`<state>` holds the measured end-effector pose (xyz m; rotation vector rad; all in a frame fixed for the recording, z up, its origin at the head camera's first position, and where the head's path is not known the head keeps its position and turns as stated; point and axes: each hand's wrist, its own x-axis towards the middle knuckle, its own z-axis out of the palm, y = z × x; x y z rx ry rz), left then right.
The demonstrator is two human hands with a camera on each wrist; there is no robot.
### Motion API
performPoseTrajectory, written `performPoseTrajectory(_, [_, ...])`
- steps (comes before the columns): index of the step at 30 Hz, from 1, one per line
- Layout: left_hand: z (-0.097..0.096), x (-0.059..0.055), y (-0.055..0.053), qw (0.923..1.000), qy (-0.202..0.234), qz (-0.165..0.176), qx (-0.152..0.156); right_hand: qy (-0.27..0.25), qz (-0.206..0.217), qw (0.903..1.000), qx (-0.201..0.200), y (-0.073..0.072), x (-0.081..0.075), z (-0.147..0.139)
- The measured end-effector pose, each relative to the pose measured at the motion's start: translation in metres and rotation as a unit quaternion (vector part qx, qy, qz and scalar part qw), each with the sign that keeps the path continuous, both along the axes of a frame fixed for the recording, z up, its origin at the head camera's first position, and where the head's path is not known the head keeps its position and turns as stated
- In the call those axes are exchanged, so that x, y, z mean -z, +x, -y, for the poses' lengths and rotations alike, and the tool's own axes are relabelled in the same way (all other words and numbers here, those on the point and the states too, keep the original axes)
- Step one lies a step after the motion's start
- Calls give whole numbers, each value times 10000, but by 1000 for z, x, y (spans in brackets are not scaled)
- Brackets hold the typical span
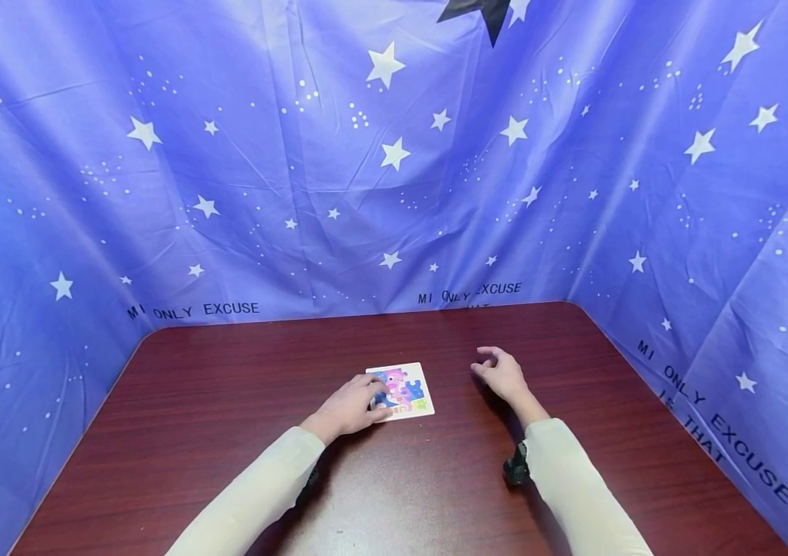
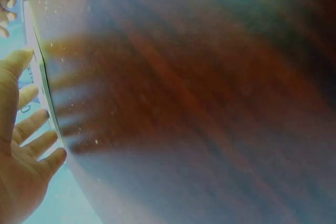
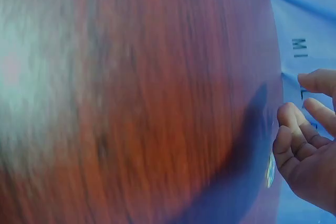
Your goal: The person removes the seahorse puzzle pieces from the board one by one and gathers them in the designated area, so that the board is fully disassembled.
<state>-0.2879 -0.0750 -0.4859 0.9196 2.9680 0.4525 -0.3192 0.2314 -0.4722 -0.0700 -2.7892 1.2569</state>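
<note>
1. A blue curtain [image 1: 262,177] with white stars fills the upper part of the head view and both its sides.
2. A dark red table [image 1: 213,371] spreads across the lower half.
3. The left hand [image 1: 346,405], just left of lower centre, has its fingers spread and reaching over the puzzle's left edge; whether they touch it I cannot tell.
4. The right hand [image 1: 503,380], right of centre, has loosely bent fingers, thumb and forefinger apart, gripping nothing visible.
5. The puzzle [image 1: 413,390], a pink and blue picture in a white border, lies flat between the hands, well apart from the right.
6. A small patterned piece [image 3: 270,171] shows beside the right fingers, lower right of the right wrist view.
</note>
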Motion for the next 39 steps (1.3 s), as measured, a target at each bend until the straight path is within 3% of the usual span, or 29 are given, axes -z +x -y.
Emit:
performPoseTrajectory(6, [1, 1, -1, 9999, 81, 86, -8, -262, 52, 9993, -269, 1, 0, 18])
performPoseTrajectory(15, [1, -1, -2, 9997, 103, 212, 21, -134, 155, 9983, -541, 1, 0, 47])
performPoseTrajectory(39, [1, 0, -4, 9998, 26, 53, 192, -3, -43, 9963, -857, 3, 3, 87])
